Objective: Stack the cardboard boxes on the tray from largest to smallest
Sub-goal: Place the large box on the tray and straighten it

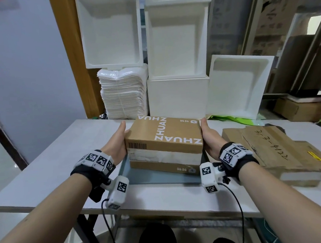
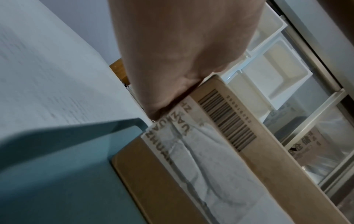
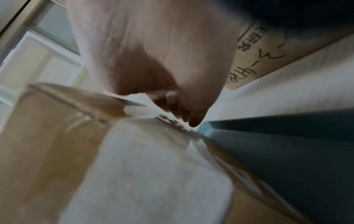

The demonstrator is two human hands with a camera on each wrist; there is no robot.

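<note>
A brown cardboard box (image 1: pixel 162 132) printed "ZHUAN ZHUAN", with a barcode and white tape on its front, stands in a grey-blue tray (image 1: pixel 159 179) at the table's middle. My left hand (image 1: pixel 117 142) grips its left side and my right hand (image 1: pixel 210 139) grips its right side, thumbs along the top edges. In the left wrist view the palm (image 2: pixel 182 53) presses the box (image 2: pixel 210 166) above the tray (image 2: pixel 57 166). The right wrist view shows the right hand's fingers (image 3: pixel 176 106) bent against the box (image 3: pixel 134 174) beside the tray (image 3: pixel 287 159).
A large flat cardboard box (image 1: pixel 270 152) with handwriting lies on the white table (image 1: pixel 55 165) to the right. White foam boxes (image 1: pixel 173 45) and a stack of white padded bags (image 1: pixel 122 93) stand behind the table's far edge.
</note>
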